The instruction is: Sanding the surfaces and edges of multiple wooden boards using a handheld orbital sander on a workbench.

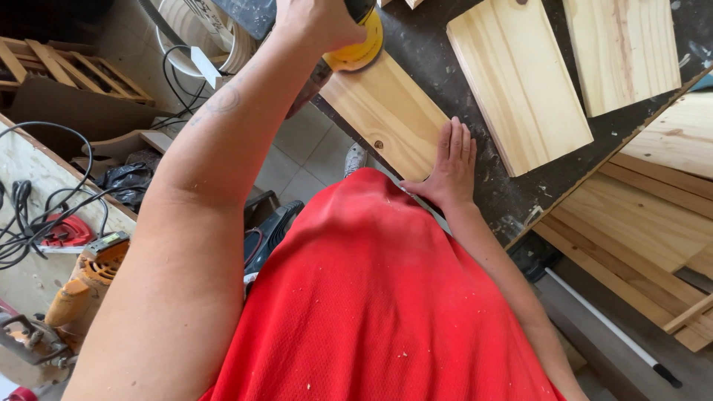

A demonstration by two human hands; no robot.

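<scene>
Red shirt below, hands pressing sander and pine board.

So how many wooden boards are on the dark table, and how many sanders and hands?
Wooden boards on the dark table: 3, the near board, the middle board and the right board
Yellow sander: 1
Hands: 2, the left hand gripping the sander and the right hand flat on the near board
Total: 6

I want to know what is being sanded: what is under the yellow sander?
The yellow sander, gripped by the left hand, sits on a pale wooden board on the dark workbench. The right hand lies flat on that board. The sanding pad is hidden.
</scene>
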